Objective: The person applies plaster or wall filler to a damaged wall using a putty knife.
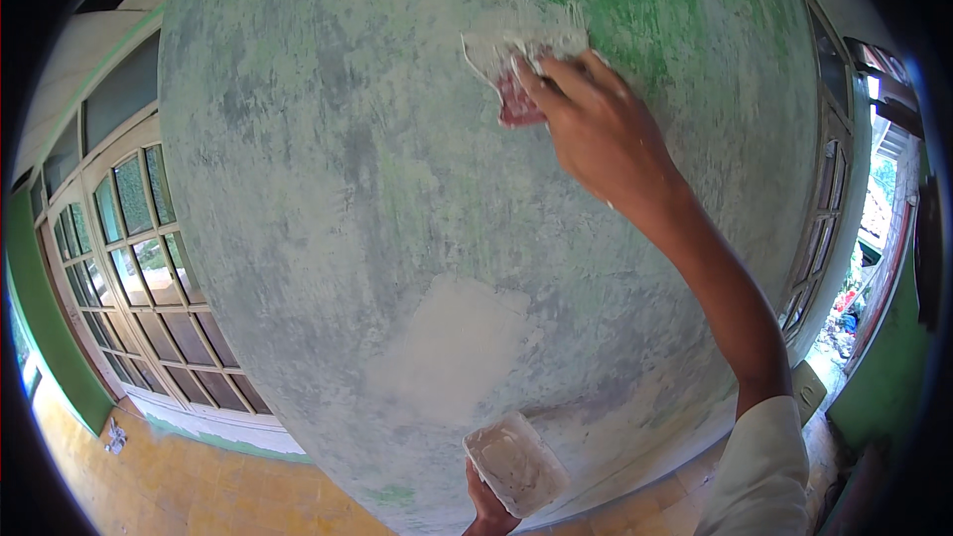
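Observation:
My right hand [606, 129] grips a reddish scraper [518, 94] against the upper part of a mottled grey-and-green wall [298, 139]. Wet white paste [526, 30] lies along the scraper's top side and on the wall there. Low in the view, my left hand [488, 496] holds a rectangular tub [514, 462] smeared with pale paste, its open top facing up. A smooth whitish patch [447, 347] shows on the wall above the tub.
Paned doors [139, 268] stand at the left beside a green post [60, 328]. A crumpled light item [116, 437] lies on the yellow tiled floor [199, 481]. At the right are a window frame [814, 228] and a bright opening onto outdoors [874, 238].

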`<action>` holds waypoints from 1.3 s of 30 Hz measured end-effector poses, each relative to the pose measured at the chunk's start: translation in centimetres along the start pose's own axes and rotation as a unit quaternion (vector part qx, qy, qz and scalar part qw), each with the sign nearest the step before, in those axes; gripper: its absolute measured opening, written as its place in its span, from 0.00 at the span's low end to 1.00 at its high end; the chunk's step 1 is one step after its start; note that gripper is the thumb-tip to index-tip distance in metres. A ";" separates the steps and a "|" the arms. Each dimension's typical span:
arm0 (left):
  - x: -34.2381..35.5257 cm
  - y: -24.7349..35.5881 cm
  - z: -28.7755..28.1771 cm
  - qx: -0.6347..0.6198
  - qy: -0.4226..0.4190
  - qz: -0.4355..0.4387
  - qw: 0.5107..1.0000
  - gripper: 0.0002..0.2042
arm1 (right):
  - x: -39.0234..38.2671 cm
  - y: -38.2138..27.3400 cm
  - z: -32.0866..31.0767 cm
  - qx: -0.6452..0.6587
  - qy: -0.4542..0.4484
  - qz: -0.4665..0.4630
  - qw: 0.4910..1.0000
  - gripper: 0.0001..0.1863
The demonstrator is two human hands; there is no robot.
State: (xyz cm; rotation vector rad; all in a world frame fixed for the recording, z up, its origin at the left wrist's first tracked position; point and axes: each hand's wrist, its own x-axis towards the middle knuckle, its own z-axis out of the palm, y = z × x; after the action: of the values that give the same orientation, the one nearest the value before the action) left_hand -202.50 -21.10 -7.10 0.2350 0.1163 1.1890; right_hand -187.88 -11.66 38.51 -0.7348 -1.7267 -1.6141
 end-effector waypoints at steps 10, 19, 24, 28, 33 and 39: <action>-0.6 -0.1 1.0 0.008 -0.006 0.000 1.000 0.35 | -1.9 -0.2 -6.0 0.128 -0.093 -0.018 0.987 0.21; -0.9 -1.2 2.2 -0.019 -0.042 -0.035 0.998 0.34 | 3.3 5.2 -4.8 0.204 -0.104 0.119 0.966 0.16; -1.1 -1.8 2.4 -0.014 -0.031 -0.038 0.999 0.34 | 4.1 5.9 -4.6 0.056 0.030 0.051 0.997 0.19; -0.8 -2.1 1.6 -0.022 -0.021 -0.038 0.999 0.33 | 0.2 4.3 0.5 -0.124 0.078 0.018 0.989 0.18; -0.8 -1.5 1.6 -0.015 -0.020 -0.032 0.999 0.34 | -5.0 -0.3 -2.1 0.024 -0.052 0.047 0.997 0.22; -1.2 -1.2 2.2 0.007 -0.024 -0.020 0.999 0.34 | -4.0 0.1 -7.3 0.214 -0.126 0.090 0.965 0.20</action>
State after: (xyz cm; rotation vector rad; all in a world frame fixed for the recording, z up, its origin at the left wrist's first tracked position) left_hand -201.41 -22.94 -5.30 0.2710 0.0876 1.1415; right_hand -184.69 -18.77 35.63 -0.8750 -2.0309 -1.0079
